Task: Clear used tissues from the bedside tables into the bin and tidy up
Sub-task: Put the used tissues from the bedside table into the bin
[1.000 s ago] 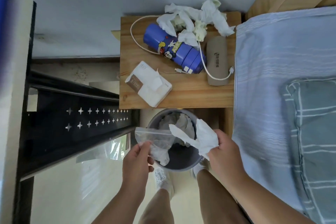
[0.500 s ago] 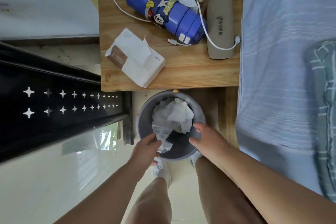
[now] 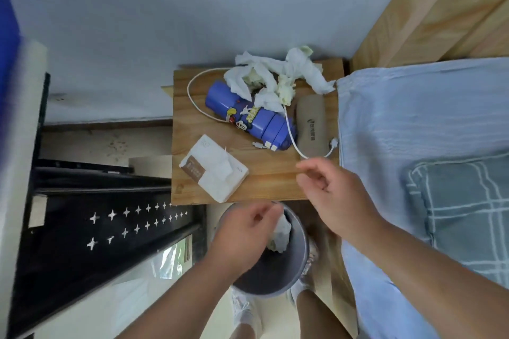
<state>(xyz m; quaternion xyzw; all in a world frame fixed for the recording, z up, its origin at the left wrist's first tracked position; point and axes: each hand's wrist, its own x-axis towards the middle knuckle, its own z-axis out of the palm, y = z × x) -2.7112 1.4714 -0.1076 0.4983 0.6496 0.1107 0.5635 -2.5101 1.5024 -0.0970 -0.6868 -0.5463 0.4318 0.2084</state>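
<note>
Several crumpled white tissues [image 3: 275,78] lie heaped at the back of the wooden bedside table [image 3: 264,184], partly on a blue bottle [image 3: 248,115]. A grey round bin [image 3: 298,250] stands on the floor below the table's front edge, with crumpled tissue [image 3: 281,231] inside. My left hand [image 3: 242,234] hovers over the bin, fingers loosely curled and holding nothing. My right hand [image 3: 330,195] is raised over the table's front right corner, fingers apart and empty.
A white tissue pack [image 3: 213,170] lies at the table's front left. A white cable [image 3: 292,135] loops round the bottle to a beige case [image 3: 311,124]. A bed with blue sheet [image 3: 413,124] and checked pillow [image 3: 462,209] is right; a black metal frame [image 3: 110,217] is left.
The tissue and clear bag that my hands held went into the bin. Both hands have come up empty, the right one rising over the table's front edge.
</note>
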